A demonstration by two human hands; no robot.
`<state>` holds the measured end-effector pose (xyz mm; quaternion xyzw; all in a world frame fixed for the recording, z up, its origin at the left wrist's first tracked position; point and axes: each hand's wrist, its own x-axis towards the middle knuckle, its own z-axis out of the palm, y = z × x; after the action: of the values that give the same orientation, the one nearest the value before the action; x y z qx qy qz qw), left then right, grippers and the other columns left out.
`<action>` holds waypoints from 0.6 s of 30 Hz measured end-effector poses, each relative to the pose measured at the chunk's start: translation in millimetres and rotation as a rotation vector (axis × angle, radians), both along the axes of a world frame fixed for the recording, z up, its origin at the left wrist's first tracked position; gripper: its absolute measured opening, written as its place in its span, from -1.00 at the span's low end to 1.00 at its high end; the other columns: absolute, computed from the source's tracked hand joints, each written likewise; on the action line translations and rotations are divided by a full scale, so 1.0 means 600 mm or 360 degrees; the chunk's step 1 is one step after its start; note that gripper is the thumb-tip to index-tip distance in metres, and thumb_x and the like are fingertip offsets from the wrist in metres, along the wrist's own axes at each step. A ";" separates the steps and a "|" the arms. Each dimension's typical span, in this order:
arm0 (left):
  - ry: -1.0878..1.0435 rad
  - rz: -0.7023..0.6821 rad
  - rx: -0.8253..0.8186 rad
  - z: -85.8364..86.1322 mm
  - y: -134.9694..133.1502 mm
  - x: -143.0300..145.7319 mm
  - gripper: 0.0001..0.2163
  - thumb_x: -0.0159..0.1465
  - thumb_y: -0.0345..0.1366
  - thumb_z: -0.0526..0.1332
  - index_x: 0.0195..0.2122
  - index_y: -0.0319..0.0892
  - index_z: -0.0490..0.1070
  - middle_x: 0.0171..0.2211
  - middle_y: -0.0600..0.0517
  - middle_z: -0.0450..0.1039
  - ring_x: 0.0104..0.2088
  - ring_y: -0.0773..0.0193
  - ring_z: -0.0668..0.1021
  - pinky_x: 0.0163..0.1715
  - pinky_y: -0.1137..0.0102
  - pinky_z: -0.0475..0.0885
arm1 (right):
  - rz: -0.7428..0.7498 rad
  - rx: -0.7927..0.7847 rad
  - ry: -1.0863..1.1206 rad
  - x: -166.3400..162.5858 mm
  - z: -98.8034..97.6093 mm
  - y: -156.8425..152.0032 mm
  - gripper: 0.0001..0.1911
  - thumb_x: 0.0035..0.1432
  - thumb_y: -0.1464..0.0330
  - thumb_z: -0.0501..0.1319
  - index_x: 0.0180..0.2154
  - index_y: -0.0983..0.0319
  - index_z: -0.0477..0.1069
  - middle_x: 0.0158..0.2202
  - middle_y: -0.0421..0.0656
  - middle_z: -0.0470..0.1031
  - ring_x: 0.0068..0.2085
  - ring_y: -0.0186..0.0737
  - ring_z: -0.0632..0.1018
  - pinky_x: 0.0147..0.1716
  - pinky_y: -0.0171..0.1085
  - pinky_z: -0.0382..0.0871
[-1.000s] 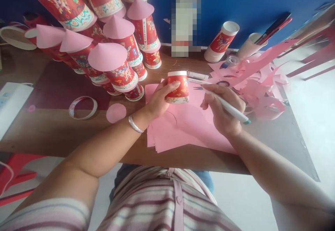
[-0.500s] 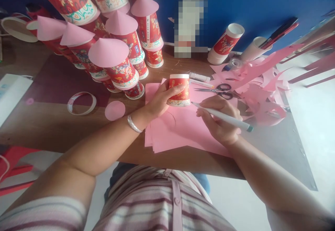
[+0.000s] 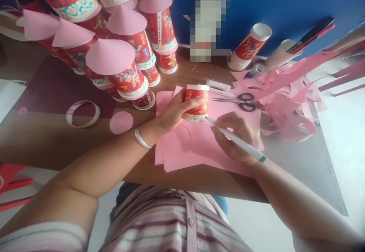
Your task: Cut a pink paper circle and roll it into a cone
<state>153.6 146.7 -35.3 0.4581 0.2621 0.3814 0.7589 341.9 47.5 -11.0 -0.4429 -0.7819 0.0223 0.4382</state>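
Note:
My left hand (image 3: 180, 109) is closed around a red paper cup (image 3: 199, 109) with a white rim and a patterned white band at its lower edge. A white marker (image 3: 242, 141) with a green end is pinched in my right hand (image 3: 238, 134). Its tip is at the right side of the cup's white band; whether it touches I cannot tell. Beneath both hands lie pink paper sheets (image 3: 185, 153), with a thin curved line showing on the top one. Scissors (image 3: 242, 101) rest on the paper beyond my right hand.
Stacked red cups with pink paper cones (image 3: 111, 56) rise at the back left. A white-edged paper ring (image 3: 82, 114) and a pink paper disc (image 3: 121, 122) lie left of the sheets. Pink scraps (image 3: 293, 111), a tape roll (image 3: 259, 70), a cup stack (image 3: 251, 46) and a pen holder (image 3: 281, 52) are at right.
The marker tip has come closer to the lower edge of the cup. Both hands and the cup sit slightly lower in view, and the camera view has shifted a little.

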 end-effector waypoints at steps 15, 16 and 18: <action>0.0051 -0.0001 -0.0018 -0.011 0.002 0.000 -0.58 0.26 -0.05 0.46 0.01 -0.17 0.47 -0.12 -0.06 0.59 -0.16 0.16 0.62 -0.14 0.30 0.52 | 0.0030 0.0027 -0.0041 0.004 -0.002 0.004 -0.88 0.35 0.47 0.31 -0.18 0.13 0.44 -0.37 -0.18 0.62 -0.41 -0.20 0.67 -0.56 -0.26 0.51; 0.0053 -0.0004 -0.0026 -0.010 0.001 -0.001 -0.57 0.26 -0.06 0.46 0.03 -0.16 0.46 -0.11 -0.06 0.59 -0.15 0.16 0.62 -0.14 0.31 0.52 | 0.0028 0.0028 -0.0027 0.004 -0.003 0.004 -0.87 0.34 0.47 0.31 -0.17 0.13 0.44 -0.37 -0.19 0.62 -0.41 -0.20 0.67 -0.55 -0.26 0.52; 0.0053 -0.0010 -0.0034 -0.009 0.001 -0.001 -0.57 0.27 -0.06 0.46 0.04 -0.16 0.45 -0.10 -0.06 0.58 -0.14 0.16 0.61 -0.14 0.31 0.53 | 0.0031 0.0020 -0.0004 0.004 -0.003 0.003 -0.83 0.31 0.50 0.33 -0.16 0.11 0.43 -0.37 -0.19 0.62 -0.41 -0.21 0.67 -0.53 -0.26 0.53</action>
<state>152.7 147.4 -40.9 0.4571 0.2772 0.3685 0.7606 344.1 49.5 -12.8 -0.4324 -0.7870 0.0211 0.4396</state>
